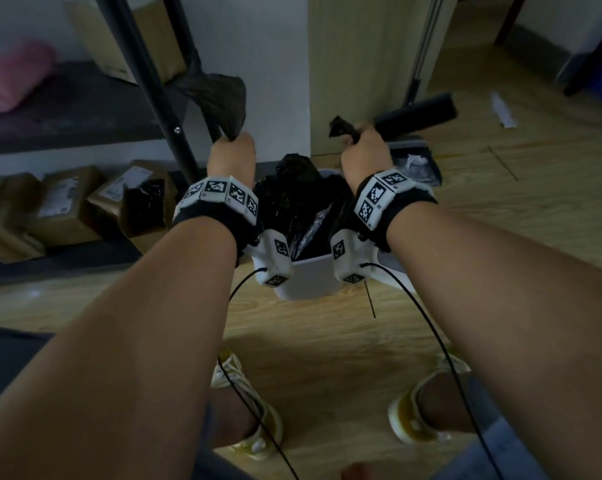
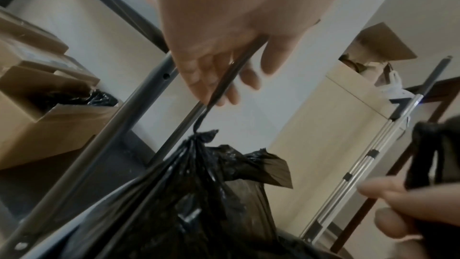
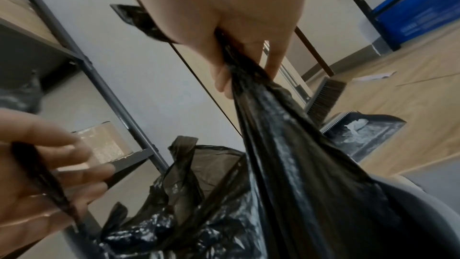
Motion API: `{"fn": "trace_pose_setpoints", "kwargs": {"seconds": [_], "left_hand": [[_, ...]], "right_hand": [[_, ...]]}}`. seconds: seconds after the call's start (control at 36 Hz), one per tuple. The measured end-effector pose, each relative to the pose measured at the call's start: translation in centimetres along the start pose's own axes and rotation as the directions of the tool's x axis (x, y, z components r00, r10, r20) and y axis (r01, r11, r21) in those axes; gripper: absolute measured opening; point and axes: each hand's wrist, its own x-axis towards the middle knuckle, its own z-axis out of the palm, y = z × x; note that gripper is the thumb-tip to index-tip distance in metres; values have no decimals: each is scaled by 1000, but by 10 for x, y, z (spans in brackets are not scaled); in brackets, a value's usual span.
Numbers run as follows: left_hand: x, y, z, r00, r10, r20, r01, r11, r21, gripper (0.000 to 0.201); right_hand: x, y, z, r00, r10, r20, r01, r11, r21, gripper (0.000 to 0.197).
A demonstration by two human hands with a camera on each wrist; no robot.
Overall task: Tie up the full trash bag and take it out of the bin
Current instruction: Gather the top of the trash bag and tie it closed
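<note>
Left hand (image 1: 232,148) at 11 o'clock and right hand (image 1: 365,147) at 1 o'clock – fingers probably clenched – pull trash bag (image 1: 303,199) corners apart for knotting above the bin (image 1: 310,275).

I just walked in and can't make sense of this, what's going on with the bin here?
A person stands over a white bin on the wooden floor, closing up the black trash bag inside it. The left hand grips one gathered part of the bag's rim and the right hand grips another, both pulled up and held apart above the bin. The two parts are not knotted together yet, and the bag sits in the bin. A dustpan lies on the floor behind.
</note>
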Motion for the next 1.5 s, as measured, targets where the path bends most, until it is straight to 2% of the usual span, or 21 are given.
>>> {"fn": "trace_pose_setpoints", "kwargs": {"seconds": [0.03, 0.11, 0.17, 0.28, 0.42, 0.47, 0.56, 0.61, 0.69, 0.86, 0.89, 0.94, 1.0, 1.06, 1.14, 1.19, 1.22, 1.28, 1.33, 1.42, 1.5], "left_hand": [[-1, 0, -1, 1000, -13, 6, 13, 1000, 17, 16], [-2, -7, 1, 997, -39, 65, 32, 995, 94, 50], [-4, -13, 3, 993, -57, 101, 38, 982, 186, 60], [-2, -28, 5, 976, -90, 199, 22, 947, 320, 44], [10, -36, 4, 989, 3, 151, -46, 958, 283, 16], [14, -38, 7, 988, 27, 152, -62, 971, 231, 24], [16, -41, 11, 987, 122, 106, -134, 985, 113, 23], [16, -43, 13, 983, 155, 94, -164, 982, 96, 21], [20, -44, 20, 983, 155, 95, -161, 985, 60, 20], [21, -38, 36, 988, 130, 85, -130, 992, -4, 21], [21, -35, 39, 984, 135, 119, -137, 990, 14, 21], [20, -29, 46, 976, 63, 208, -68, 998, 14, 28], [17, -25, 51, 967, 84, 241, -111, 989, 98, 35], [14, -24, 58, 954, 94, 285, -153, 969, 192, 38], [20, -23, 64, 935, -16, 355, -93, 953, 288, 37], [24, -20, 70, 903, -60, 425, -128, 908, 399, 36], [23, -19, 69, 900, -103, 423, -91, 905, 415, 37], [21, -15, 69, 901, -180, 396, -16, 896, 444, 40], [17, -15, 68, 893, -93, 440, -125, 888, 442, 41], [17, -22, 69, 902, -71, 425, -102, 923, 371, 42], [18, -27, 63, 909, -1, 416, -137, 944, 301, 41]], "right_hand": [[-1, -1, 0, 1000, -17, 8, 17, 1000, -11, 27], [-5, -3, 2, 998, -56, 37, 58, 997, -45, 26], [-5, -3, 4, 993, -76, 88, 81, 996, -47, 27], [-7, -2, 11, 968, -114, 221, 124, 992, -31, 33], [-6, -3, 26, 923, -168, 347, 197, 979, -51, 48], [-2, -3, 34, 918, -180, 352, 218, 973, -71, 51], [5, -2, 44, 923, -169, 347, 225, 966, -129, 53], [10, -2, 49, 928, -171, 330, 243, 951, -190, 39], [13, -4, 51, 937, -187, 297, 259, 939, -226, 20], [14, -2, 48, 926, -173, 334, 227, 965, -130, 19], [14, -1, 47, 922, -172, 346, 224, 968, -116, 20], [15, 0, 45, 910, -183, 373, 237, 966, -107, 19], [15, 1, 42, 899, -201, 389, 263, 958, -114, 8], [15, 2, 40, 896, -215, 390, 278, 954, -113, 8], [16, 3, 36, 913, -208, 352, 267, 955, -126, 14], [19, 6, 34, 925, -203, 320, 250, 961, -115, 23], [20, 7, 33, 929, -201, 310, 244, 964, -108, 28], [22, 10, 34, 935, -185, 303, 227, 968, -109, 20], [21, 11, 35, 941, -168, 292, 209, 971, -114, 16], [19, 12, 35, 946, -166, 279, 205, 972, -115, 18], [20, 13, 37, 959, -178, 220, 209, 970, -126, 14]]}}
